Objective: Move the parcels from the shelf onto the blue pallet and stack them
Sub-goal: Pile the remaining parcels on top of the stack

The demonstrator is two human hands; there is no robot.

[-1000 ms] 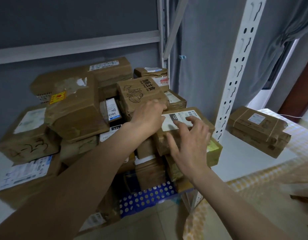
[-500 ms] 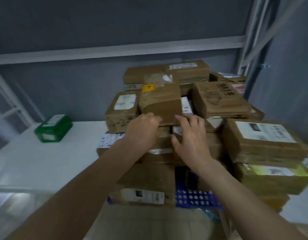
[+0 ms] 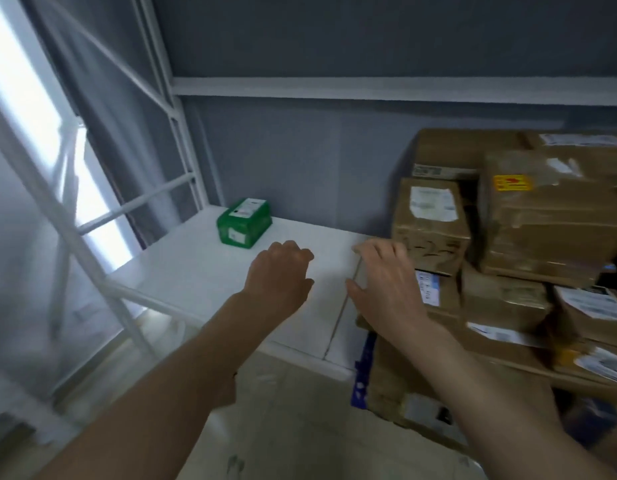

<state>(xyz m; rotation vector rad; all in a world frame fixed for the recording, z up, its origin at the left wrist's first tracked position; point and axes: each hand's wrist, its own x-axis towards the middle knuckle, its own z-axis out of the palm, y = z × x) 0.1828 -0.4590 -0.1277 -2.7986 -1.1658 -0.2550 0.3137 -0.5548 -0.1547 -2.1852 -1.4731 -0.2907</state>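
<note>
On the white shelf (image 3: pixel 182 271) sits one green parcel (image 3: pixel 243 221), apart from both hands. Brown parcels (image 3: pixel 546 220) are stacked at right, hiding all but one edge of the blue pallet (image 3: pixel 362 372); labels are too blurred to read. Left hand (image 3: pixel 277 275), loosely curled, and right hand (image 3: pixel 386 282), fingers spread, hold nothing.
</note>
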